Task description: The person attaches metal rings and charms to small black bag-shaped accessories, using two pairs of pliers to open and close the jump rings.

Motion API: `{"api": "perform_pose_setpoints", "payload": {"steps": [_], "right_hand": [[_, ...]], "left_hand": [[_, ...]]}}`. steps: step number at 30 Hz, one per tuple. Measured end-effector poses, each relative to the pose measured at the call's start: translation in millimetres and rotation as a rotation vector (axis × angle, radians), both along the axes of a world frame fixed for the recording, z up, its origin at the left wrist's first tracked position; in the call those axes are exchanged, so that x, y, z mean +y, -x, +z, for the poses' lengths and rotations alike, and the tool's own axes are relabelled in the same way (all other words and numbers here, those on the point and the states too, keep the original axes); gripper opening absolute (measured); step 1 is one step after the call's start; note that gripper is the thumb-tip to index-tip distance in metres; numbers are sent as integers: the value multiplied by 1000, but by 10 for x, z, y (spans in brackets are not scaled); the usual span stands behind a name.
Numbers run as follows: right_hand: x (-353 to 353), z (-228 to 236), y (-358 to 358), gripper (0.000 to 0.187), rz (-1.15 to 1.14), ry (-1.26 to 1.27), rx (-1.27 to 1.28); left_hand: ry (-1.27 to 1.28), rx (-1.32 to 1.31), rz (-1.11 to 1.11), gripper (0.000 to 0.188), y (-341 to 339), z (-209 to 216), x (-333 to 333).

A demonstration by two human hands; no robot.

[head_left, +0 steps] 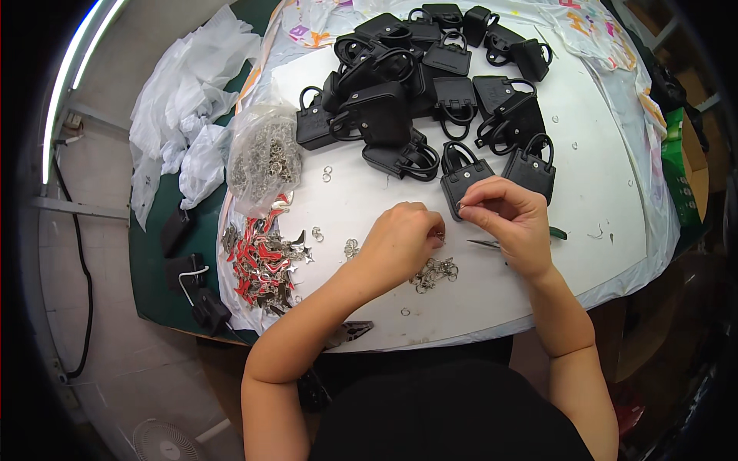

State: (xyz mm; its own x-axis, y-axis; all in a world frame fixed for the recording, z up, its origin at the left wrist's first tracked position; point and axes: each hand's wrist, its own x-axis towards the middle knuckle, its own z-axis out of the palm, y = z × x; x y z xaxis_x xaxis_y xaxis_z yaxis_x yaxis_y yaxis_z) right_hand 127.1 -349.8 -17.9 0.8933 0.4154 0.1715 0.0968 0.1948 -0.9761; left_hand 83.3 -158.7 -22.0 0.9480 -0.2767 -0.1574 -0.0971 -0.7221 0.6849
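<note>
My right hand [513, 221] pinches the lower edge of a small black handbag-shaped pouch [463, 175] lying on the white tabletop [584, 177]. My left hand [401, 240] is curled just left of it, fingertips closed on a small metal ring that is mostly hidden. Below the two hands lies a little heap of silver metal rings [434, 272].
A pile of several black mini handbags [419, 73] fills the far side. A clear bag of silver hardware [264, 156] and a heap of red-and-silver charms [264, 263] lie at left. Pliers [492, 243] rest under my right hand. White plastic bags [184, 107] lie beyond the table's left edge.
</note>
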Motion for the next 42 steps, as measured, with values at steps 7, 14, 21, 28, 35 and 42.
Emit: {"api": "perform_pose_setpoints", "payload": {"steps": [7,14,21,28,35,42], "right_hand": [[-1,112,97,13,109,77,245],[18,84,111,11,306,-51,345],[7,103,96,11,377,-50,399],[27,98,82,12,362,-15,459],[29,74,90,12,379,-12,457],[88,76,132,12,368,-44,515]], "left_hand": [[871,395,281,16,126,165,282],[1043,420,293,17,250,338,297],[924,364,292,26,259,415,321],[580,276,284,37,270,568,402],[4,-234,118,32,303,682,338],[228,-99,153,23,283,704,344]]}}
